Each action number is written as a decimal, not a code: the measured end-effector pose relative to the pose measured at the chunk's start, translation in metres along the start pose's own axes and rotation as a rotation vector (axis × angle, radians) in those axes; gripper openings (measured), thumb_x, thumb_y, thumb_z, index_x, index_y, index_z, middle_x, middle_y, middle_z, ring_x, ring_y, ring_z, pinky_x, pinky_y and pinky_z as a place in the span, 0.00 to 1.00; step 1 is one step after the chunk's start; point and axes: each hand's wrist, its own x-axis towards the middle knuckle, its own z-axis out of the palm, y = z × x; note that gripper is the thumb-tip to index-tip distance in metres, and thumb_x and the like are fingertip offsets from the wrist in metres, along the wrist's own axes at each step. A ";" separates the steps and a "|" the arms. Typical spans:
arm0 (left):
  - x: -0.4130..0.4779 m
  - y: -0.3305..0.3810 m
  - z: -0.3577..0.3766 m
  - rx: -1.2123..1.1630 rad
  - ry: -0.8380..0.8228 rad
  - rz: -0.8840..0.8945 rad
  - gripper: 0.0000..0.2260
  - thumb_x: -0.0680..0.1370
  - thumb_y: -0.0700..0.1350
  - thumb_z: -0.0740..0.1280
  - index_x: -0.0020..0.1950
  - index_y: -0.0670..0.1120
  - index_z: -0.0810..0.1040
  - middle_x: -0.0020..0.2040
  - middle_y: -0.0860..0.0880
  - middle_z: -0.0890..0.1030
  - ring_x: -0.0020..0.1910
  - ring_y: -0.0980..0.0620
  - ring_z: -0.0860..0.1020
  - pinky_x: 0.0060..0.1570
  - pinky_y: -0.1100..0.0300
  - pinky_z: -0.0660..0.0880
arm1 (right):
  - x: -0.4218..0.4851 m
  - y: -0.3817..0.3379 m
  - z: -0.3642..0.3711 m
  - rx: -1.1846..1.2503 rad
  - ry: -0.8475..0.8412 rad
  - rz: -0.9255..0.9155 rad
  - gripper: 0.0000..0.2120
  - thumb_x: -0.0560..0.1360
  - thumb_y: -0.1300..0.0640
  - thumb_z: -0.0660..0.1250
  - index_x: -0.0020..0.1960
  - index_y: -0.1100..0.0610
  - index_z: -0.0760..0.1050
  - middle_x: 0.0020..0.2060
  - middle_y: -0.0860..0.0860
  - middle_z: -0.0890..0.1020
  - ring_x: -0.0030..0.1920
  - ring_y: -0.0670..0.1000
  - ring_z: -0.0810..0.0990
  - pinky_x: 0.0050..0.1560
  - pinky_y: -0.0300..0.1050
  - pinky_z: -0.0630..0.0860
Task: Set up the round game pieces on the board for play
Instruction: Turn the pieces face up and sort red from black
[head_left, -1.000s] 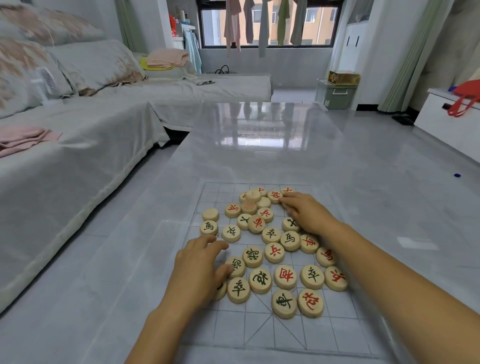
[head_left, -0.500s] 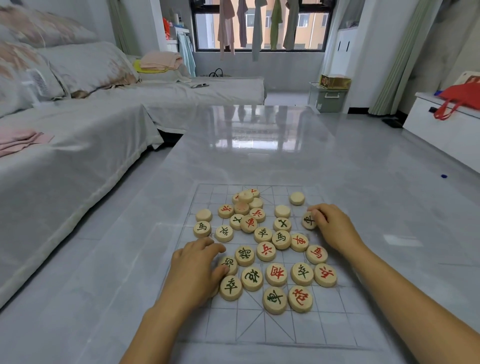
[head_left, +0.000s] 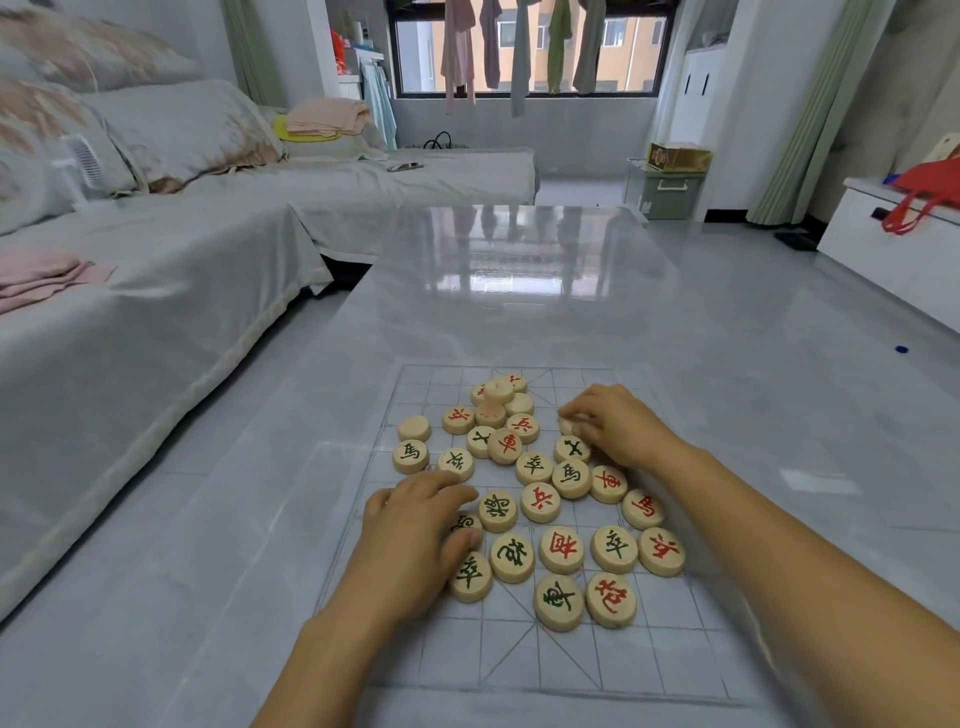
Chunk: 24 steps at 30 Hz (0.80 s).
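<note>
Pieces (head_left: 540, 501) jumbled mid-board; sorting step in hand.
Round wooden discs with red or dark characters lie loose on the gridded board (head_left: 519, 660), between and around both sets of fingers; none looks placed on a home point. Right hand (head_left: 618, 423): fingers (head_left: 584, 408) curled, pinching a blank-faced piece (head_left: 570, 428). Left hand (head_left: 410, 540): palm down, fingers (head_left: 447, 486) loosely extended and resting on discs, thumb touching one. Small stack (head_left: 498, 391) lies just left of the right-hand fingers. Board sits on a glossy grey surface (head_left: 519, 312). Next move, likely: turn the pinched piece face up, read it and carry it to its row. That calls for a clean lift clear of the discs crowding it.
</note>
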 end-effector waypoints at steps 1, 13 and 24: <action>0.000 0.005 0.001 0.003 -0.003 0.028 0.18 0.79 0.52 0.59 0.68 0.57 0.67 0.72 0.58 0.63 0.73 0.58 0.56 0.72 0.54 0.51 | -0.002 0.002 -0.002 0.044 -0.002 0.043 0.16 0.77 0.55 0.61 0.65 0.54 0.72 0.62 0.53 0.73 0.62 0.55 0.70 0.63 0.50 0.69; 0.020 0.065 0.036 0.117 -0.237 0.181 0.26 0.79 0.59 0.45 0.75 0.52 0.56 0.77 0.56 0.52 0.76 0.59 0.46 0.71 0.45 0.34 | -0.049 0.016 0.000 0.363 0.157 0.084 0.10 0.71 0.58 0.70 0.48 0.51 0.70 0.45 0.49 0.77 0.45 0.50 0.75 0.45 0.42 0.72; 0.013 0.046 0.027 0.014 -0.178 0.168 0.22 0.80 0.55 0.53 0.74 0.55 0.58 0.76 0.59 0.54 0.75 0.61 0.45 0.74 0.52 0.37 | -0.071 0.026 0.006 0.027 0.240 -0.179 0.09 0.76 0.53 0.63 0.56 0.51 0.76 0.48 0.47 0.83 0.48 0.49 0.79 0.48 0.44 0.75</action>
